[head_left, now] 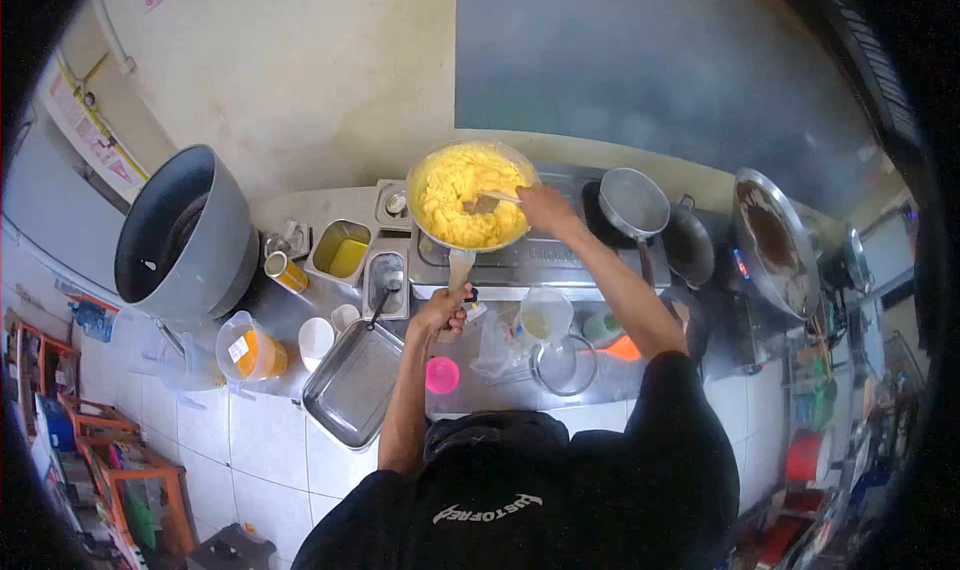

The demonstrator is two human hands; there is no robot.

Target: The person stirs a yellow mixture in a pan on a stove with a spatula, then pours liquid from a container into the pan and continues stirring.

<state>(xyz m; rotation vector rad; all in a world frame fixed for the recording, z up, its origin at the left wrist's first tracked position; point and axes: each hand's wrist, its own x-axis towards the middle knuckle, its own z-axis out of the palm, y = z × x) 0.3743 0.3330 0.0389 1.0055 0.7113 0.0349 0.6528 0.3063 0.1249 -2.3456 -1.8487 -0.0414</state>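
Observation:
My left hand (pixel 440 316) is closed round the pale handle of a frying pan (pixel 484 206), which sits over the stove (pixel 560 257). Yellow scrambled eggs (pixel 455 195) fill the pan in soft lumps, with a bare patch of its bottom showing near the middle. In my right hand (pixel 548 212), reached over the pan's right side, is a light-coloured spatula (pixel 500 197); its tip is down among the eggs.
Right of the pan stand a saucepan (pixel 634 202), a dark wok (pixel 690 245) and a large stained pan (pixel 775 235). A big grey pot (pixel 228 230), metal containers (pixel 342 253) and a tray (pixel 352 380) lie left. Nearer me are a strainer (pixel 565 368) and pink lid (pixel 442 375).

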